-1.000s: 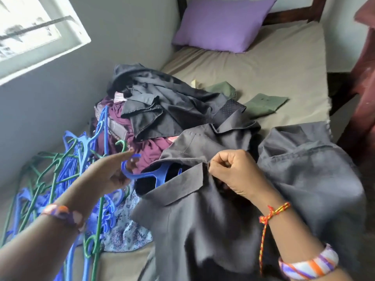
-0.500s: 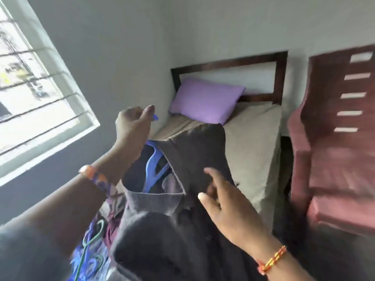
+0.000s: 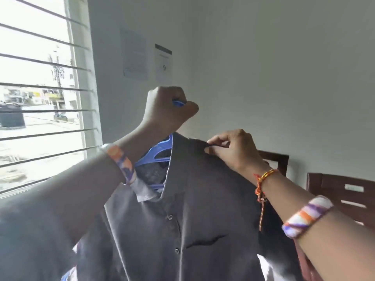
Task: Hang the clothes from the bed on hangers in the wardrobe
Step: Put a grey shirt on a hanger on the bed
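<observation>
A dark grey button-up shirt (image 3: 198,216) hangs on a blue plastic hanger (image 3: 156,153), held up in front of me against the wall. My left hand (image 3: 166,110) grips the hanger's hook in a fist above the collar. My right hand (image 3: 229,149) pinches the shirt's fabric at its right shoulder. The hanger's arms show only inside the open collar; the rest is under the cloth. The bed and the wardrobe are out of view.
A barred window (image 3: 40,94) fills the left side. Two paper notices (image 3: 148,59) are stuck on the grey wall. A dark wooden headboard corner (image 3: 276,161) and a reddish wooden chair (image 3: 345,197) stand at the right.
The shirt on its hanger has been lifted from the bed to head height and my view has swung upward. My right hand went from open by the collar to pinching the shoulder.
</observation>
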The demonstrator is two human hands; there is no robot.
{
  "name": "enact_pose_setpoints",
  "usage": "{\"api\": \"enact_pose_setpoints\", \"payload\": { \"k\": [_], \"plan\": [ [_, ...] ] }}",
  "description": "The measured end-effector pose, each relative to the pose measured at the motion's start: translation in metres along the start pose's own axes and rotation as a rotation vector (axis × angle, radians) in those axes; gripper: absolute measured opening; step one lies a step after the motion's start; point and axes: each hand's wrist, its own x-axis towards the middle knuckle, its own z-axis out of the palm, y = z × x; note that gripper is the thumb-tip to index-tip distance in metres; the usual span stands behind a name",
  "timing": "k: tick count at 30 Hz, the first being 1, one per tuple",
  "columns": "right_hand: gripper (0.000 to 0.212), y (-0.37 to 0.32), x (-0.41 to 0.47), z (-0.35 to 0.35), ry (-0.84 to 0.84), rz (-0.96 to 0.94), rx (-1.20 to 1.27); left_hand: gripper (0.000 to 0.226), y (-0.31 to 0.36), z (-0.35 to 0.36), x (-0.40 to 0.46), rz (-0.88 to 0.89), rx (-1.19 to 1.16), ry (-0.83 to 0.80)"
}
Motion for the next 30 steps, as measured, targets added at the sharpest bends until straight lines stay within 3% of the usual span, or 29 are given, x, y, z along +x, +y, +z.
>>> {"api": "enact_pose_setpoints", "payload": {
  "k": [2,5,7,10,12,15,18,21,23,25,27,30],
  "plan": [
    [0.004,-0.008,0.003,0.011,0.177,-0.008,0.134,0.021,-0.012,-0.018,0.004,-0.014,0.038,0.033],
    [0.014,-0.01,-0.014,0.024,0.287,0.076,0.271,0.023,-0.037,-0.047,0.01,-0.085,0.099,0.143],
    [0.012,-0.014,-0.027,0.03,0.171,0.121,0.151,0.023,-0.043,-0.067,0.013,-0.07,0.068,0.175],
    [0.045,-0.046,-0.025,0.031,-0.021,0.037,-0.166,0.019,-0.023,-0.089,0.011,-0.013,-0.018,0.101],
    [0.056,-0.084,-0.014,0.027,-0.138,-0.087,-0.2,0.018,-0.003,-0.1,0.007,0.039,-0.04,0.047],
    [0.028,-0.125,-0.003,0.024,-0.247,-0.215,-0.028,0.017,0.024,-0.124,0.006,0.073,-0.087,0.002],
    [0.016,-0.144,-0.001,0.011,-0.153,-0.245,0.064,0.024,0.029,-0.155,0.007,0.044,-0.146,-0.06],
    [0.015,-0.163,-0.002,-0.003,-0.07,-0.204,0.162,0.057,0.015,-0.19,-0.008,-0.056,-0.159,-0.163],
    [0.014,-0.178,-0.003,-0.01,-0.034,-0.181,0.21,0.073,0.006,-0.212,-0.022,-0.111,-0.035,-0.286],
    [0.014,-0.193,-0.005,-0.017,-0.011,-0.177,0.237,0.062,0.003,-0.232,-0.032,-0.115,0.101,-0.382],
    [0.016,-0.21,-0.009,-0.025,-0.015,-0.185,0.242,0.035,0.011,-0.246,-0.037,-0.116,0.095,-0.383],
    [0.015,-0.233,-0.025,-0.04,-0.046,-0.2,0.261,0.025,0.026,-0.262,-0.041,-0.097,0.047,-0.36]
  ]
}}
